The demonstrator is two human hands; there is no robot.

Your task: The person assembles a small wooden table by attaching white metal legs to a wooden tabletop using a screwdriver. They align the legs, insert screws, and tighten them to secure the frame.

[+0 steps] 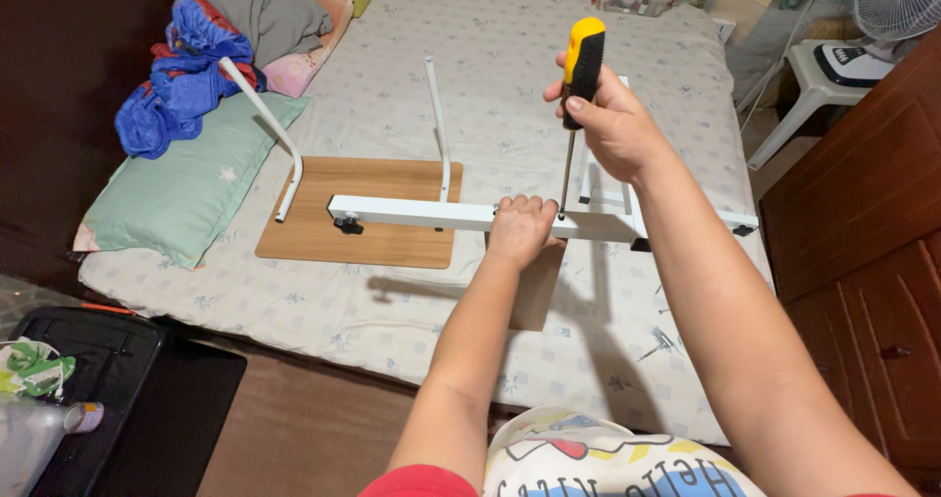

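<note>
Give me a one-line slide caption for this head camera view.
Right hand drives a yellow-and-black-handled screwdriver into a white metal frame bar, steadied by the left hand, over a wooden board on a bed.

A green pillow (186, 188) and a heap of blue cloth (181, 75) lay on the bed (412, 330); a white fan (897, 2) stood beside it.

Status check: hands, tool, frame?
Right hand grips yellow-and-black screwdriver, tip down at white metal frame bar. Left hand steadies bar. Nothing obstructing.
</note>
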